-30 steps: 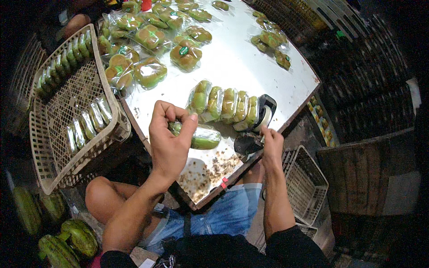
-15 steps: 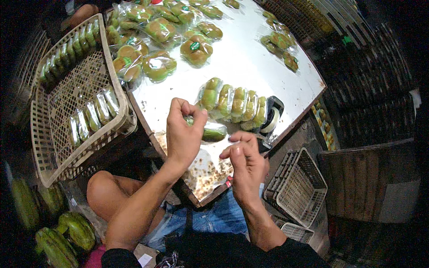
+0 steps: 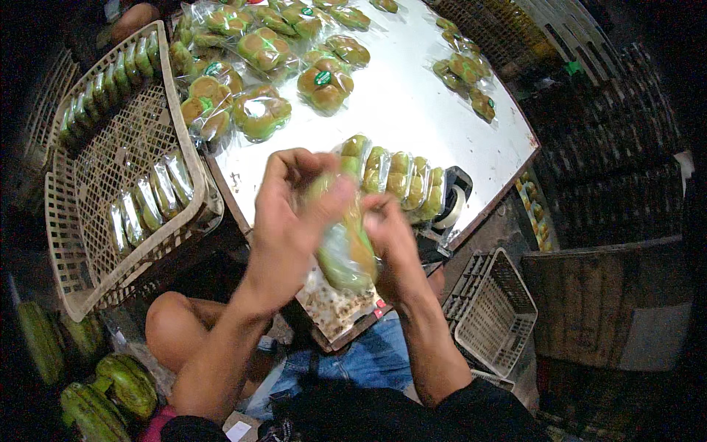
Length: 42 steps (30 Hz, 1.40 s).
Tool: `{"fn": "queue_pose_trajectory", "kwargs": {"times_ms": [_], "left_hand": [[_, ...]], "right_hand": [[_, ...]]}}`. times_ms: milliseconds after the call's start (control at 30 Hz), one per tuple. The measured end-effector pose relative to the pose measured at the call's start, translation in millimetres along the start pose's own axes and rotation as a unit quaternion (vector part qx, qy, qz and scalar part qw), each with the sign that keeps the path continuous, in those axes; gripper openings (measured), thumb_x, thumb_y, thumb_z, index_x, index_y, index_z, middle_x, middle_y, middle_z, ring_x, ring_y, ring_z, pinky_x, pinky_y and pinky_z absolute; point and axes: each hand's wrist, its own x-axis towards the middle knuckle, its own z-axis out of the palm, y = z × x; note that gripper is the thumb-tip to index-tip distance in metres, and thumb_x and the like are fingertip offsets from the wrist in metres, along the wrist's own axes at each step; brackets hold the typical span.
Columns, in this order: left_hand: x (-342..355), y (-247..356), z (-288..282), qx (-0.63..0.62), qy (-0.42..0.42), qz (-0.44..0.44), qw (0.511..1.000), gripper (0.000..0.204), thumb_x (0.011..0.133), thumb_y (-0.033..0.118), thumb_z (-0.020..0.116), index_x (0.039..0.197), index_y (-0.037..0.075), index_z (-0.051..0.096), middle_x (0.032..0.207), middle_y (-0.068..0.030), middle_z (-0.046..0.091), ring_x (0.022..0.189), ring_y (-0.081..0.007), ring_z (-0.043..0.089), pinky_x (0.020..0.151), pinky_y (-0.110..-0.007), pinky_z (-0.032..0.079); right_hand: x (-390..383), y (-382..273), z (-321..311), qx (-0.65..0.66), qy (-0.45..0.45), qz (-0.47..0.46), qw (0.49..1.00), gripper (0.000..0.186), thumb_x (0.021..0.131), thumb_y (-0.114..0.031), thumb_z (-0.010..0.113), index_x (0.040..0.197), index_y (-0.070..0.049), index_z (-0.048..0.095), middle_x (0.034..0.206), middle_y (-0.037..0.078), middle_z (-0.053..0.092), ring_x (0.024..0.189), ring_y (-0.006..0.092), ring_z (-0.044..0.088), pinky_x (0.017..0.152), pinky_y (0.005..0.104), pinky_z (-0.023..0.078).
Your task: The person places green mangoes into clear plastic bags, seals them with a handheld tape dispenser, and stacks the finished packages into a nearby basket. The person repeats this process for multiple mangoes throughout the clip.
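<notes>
Between my hands, above the near part of the table, is a green-and-brown bread roll in clear plastic [image 3: 345, 258], blurred and tilted. My left hand [image 3: 283, 232] is closed on its upper left side, thumb across the wrapper. My right hand [image 3: 392, 247] grips its right side, with its fingers partly hidden behind the roll. Just beyond stands a row of several wrapped bread rolls [image 3: 399, 175], side by side on the white table [image 3: 401, 96]. At the row's right end sits a black tape dispenser [image 3: 451, 206] with a pale roll of tape.
Bagged flower-shaped breads [image 3: 324, 85] crowd the table's far left, with more bagged breads [image 3: 464, 68] at the far right. On the left, a plastic crate [image 3: 121, 269] holds wrapped rolls. Stacked crates [image 3: 501, 317] stand low on the right. Large green oblong things [image 3: 92, 412] lie lower left.
The wrapped roll lying on the table near my left hand is now raised between both hands. My right hand has moved left and closed on it.
</notes>
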Motion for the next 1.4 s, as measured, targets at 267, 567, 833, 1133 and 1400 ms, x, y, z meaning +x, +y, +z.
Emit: {"fn": "queue_pose_trajectory", "kwargs": {"times_ms": [267, 567, 833, 1133, 1400], "left_hand": [[65, -43, -35, 0.279, 0.006, -0.016, 0.960, 0.048, 0.090, 0.024, 0.070, 0.123, -0.008, 0.056, 0.117, -0.0217, 0.064, 0.105, -0.0279, 0.063, 0.093, -0.036, 0.049], [81, -66, -49, 0.265, -0.008, -0.141, 0.954, 0.093, 0.086, 0.062, 0.062, 0.137, -0.013, 0.042, 0.140, -0.0337, 0.045, 0.132, -0.0368, 0.046, 0.110, -0.039, 0.034], [93, -17, -56, 0.623, 0.114, 0.218, 0.742, 0.082, 0.080, 0.030, 0.080, 0.138, -0.011, 0.039, 0.134, -0.0316, 0.051, 0.127, -0.0423, 0.049, 0.109, -0.046, 0.036], [47, 5, -24, 0.128, -0.094, 0.021, 0.987, 0.050, 0.094, 0.040, 0.066, 0.116, -0.004, 0.059, 0.106, -0.0135, 0.068, 0.101, -0.0166, 0.063, 0.091, -0.030, 0.048], [-13, 0, -9, 0.151, -0.025, 0.206, 0.966, 0.035, 0.102, 0.036, 0.054, 0.110, 0.002, 0.059, 0.091, -0.0046, 0.060, 0.083, -0.0124, 0.055, 0.078, -0.026, 0.046]], "right_hand": [[81, -30, -36, -0.301, 0.145, -0.219, 0.917, 0.039, 0.097, -0.029, 0.059, 0.121, 0.001, 0.053, 0.118, 0.019, 0.058, 0.114, 0.0269, 0.054, 0.099, 0.0383, 0.043], [219, -72, -78, -0.374, 0.019, 0.031, 0.927, 0.057, 0.103, -0.050, 0.039, 0.120, -0.004, 0.068, 0.141, 0.020, 0.052, 0.138, 0.0326, 0.037, 0.114, 0.0477, 0.029], [145, -135, 15, -0.595, -0.164, -0.294, 0.730, 0.034, 0.102, -0.030, 0.051, 0.102, 0.000, 0.069, 0.105, 0.012, 0.069, 0.106, 0.0278, 0.059, 0.096, 0.0412, 0.041], [22, -41, 21, -0.235, 0.065, -0.307, 0.920, 0.076, 0.093, -0.016, 0.065, 0.151, 0.001, 0.018, 0.149, 0.023, 0.031, 0.137, 0.0330, 0.037, 0.115, 0.0436, 0.030], [-34, 1, -1, -0.229, 0.033, -0.410, 0.882, 0.043, 0.096, -0.025, 0.063, 0.127, 0.000, 0.048, 0.126, 0.016, 0.051, 0.118, 0.0264, 0.052, 0.104, 0.0378, 0.039]]}}
